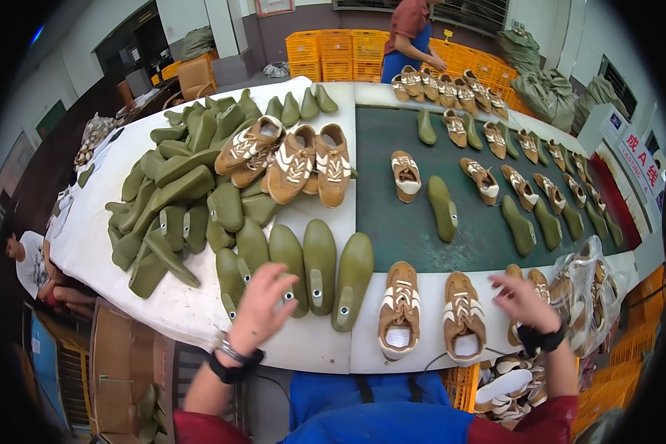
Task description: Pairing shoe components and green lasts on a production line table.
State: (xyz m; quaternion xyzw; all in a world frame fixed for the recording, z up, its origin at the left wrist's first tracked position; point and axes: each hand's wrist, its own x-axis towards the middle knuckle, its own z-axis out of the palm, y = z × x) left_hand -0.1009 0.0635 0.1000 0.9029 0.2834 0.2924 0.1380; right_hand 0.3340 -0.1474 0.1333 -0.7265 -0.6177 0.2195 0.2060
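Observation:
My left hand (261,307) hovers over a row of green shoe lasts (353,281) on the white tabletop, its fingers apart and nothing in them. It hides part of the lasts beneath it. To the right, a brown shoe with white stripes (399,307) stands beside a second brown shoe (464,314), both with laces. My right hand (525,302) is open too, fingers spread, just right of that second shoe. It partly covers more brown shoes at the table's front edge. I cannot tell whether either hand touches what lies under it.
A heap of green lasts (181,170) fills the left table, with brown shoes (292,166) on its right side. Lasts and shoes stand in rows on a green belt (414,255). A clear plastic bag (584,296) lies right. A co-worker (408,37) stands at the far end.

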